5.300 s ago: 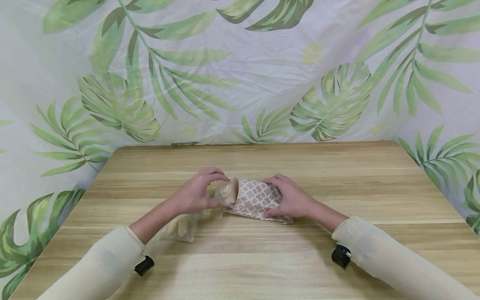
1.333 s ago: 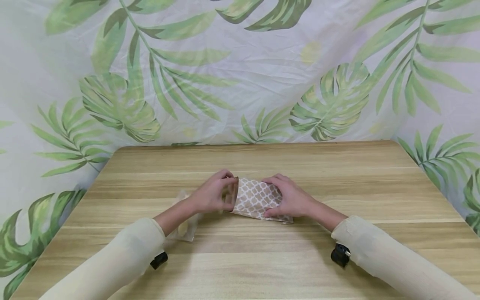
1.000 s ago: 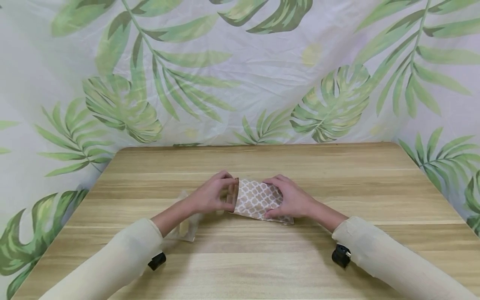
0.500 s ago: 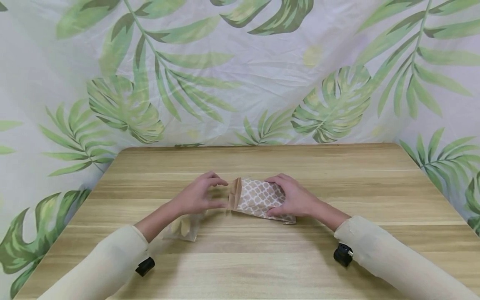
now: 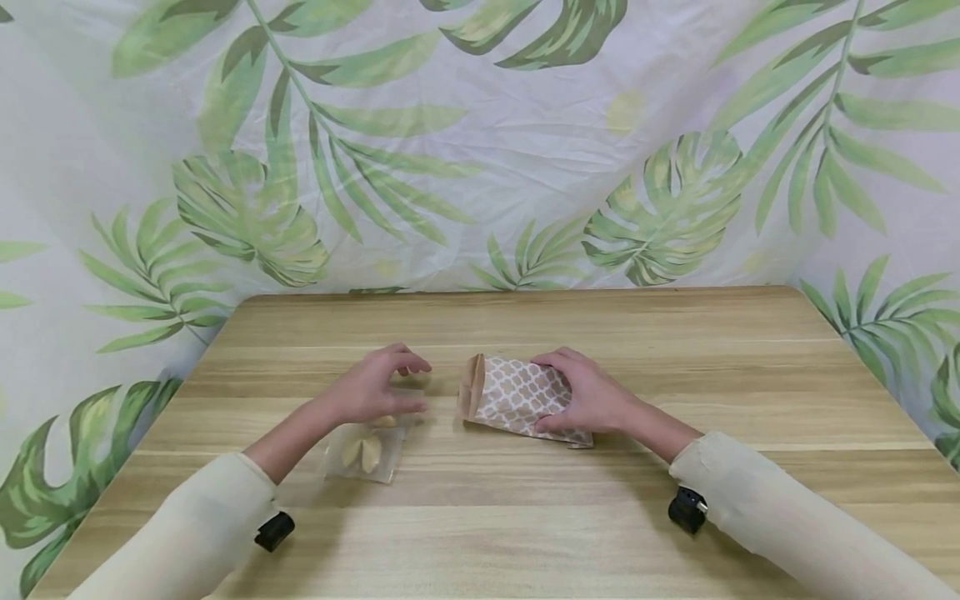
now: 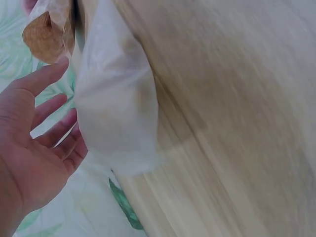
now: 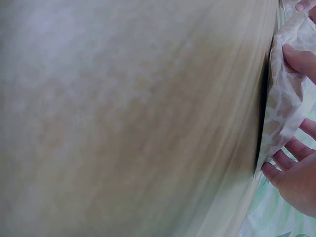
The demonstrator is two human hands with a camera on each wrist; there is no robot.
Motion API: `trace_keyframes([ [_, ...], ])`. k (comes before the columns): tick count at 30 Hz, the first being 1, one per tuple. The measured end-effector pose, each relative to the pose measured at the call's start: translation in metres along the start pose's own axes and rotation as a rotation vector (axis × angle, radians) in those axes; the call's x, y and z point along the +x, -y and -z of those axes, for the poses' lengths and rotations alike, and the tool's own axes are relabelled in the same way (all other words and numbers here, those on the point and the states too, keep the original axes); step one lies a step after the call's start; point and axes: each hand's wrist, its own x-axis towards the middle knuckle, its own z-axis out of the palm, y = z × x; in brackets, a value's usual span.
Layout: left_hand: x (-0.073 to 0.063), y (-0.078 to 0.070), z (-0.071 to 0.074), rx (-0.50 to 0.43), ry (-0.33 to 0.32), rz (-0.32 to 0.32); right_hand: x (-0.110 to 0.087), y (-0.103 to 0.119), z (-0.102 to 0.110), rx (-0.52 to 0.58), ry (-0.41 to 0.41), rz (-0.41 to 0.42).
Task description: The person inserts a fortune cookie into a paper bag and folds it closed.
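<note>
Farther left than half a second ago, the left hand (image 5: 366, 390) has drawn away from the mouth of the paper bag (image 5: 513, 396), uncovering more of the near packet (image 5: 386, 465).

Behind everything hangs a white cloth (image 5: 525, 150) printed with green leaves, and before it spreads the wood-grain tabletop (image 5: 570, 525). Two cream sleeves (image 5: 176, 521) reach over that surface. Lying near the middle of the tabletop, the bag is tan with a white lattice print, its brown mouth facing left. Its right end is held by the right hand (image 5: 588, 400), thumb on the near edge and fingers over the far one. The left hand is wide, thumb and fingers well apart. Partly hidden by it is the far packet (image 5: 386, 422), also clear; I cannot tell whether they touch. The near packet lies flat just below, with a pale cookie (image 5: 352, 451) inside.
</note>
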Motion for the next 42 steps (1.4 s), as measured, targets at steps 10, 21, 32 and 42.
trace_keyframes([
  [10,-0.012,0.010,0.012,0.025,-0.006,-0.008,0.000,0.001,0.000,0.006,0.003,-0.005],
  [21,-0.020,0.019,0.027,0.055,0.044,0.009,-0.001,0.000,-0.001,0.002,-0.002,-0.003],
  [32,-0.015,0.023,0.026,0.044,0.018,0.025,-0.001,0.000,0.000,0.005,-0.006,0.013],
  [42,-0.005,0.026,0.016,0.091,-0.066,-0.061,0.000,0.000,-0.001,0.017,0.004,-0.002],
])
